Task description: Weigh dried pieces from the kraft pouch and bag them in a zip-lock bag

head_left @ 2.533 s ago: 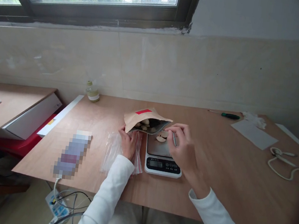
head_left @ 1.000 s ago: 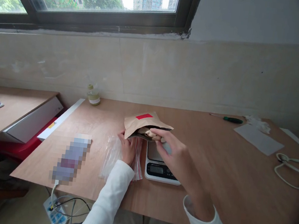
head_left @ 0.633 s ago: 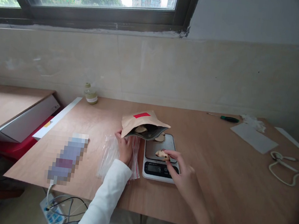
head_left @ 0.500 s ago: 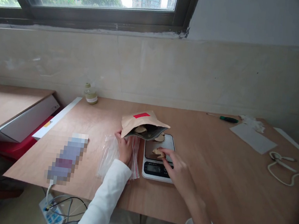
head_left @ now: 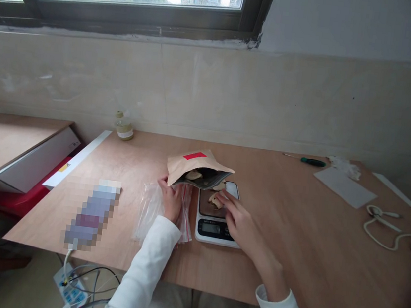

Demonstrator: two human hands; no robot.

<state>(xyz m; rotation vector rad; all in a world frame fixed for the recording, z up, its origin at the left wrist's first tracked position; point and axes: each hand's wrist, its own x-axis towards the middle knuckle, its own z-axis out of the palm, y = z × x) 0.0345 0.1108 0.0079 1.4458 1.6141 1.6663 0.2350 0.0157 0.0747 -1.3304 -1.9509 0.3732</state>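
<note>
My left hand [head_left: 171, 200] grips the pouch [head_left: 197, 167] just left of the scale [head_left: 216, 214]; my right hand [head_left: 238, 220], fingers loose, rests over the slices [head_left: 216, 200] on the scale.

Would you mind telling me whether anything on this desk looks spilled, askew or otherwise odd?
Nothing looks spilled. The kraft pouch lies tilted, its open mouth overhanging the kitchen scale, held by the left hand. The right hand touches pale slices on the scale's platform.

Wooden table [head_left: 292, 244] with scale [head_left: 216, 220], screwdriver [head_left: 309, 161], paper sheet [head_left: 344, 187]
</note>
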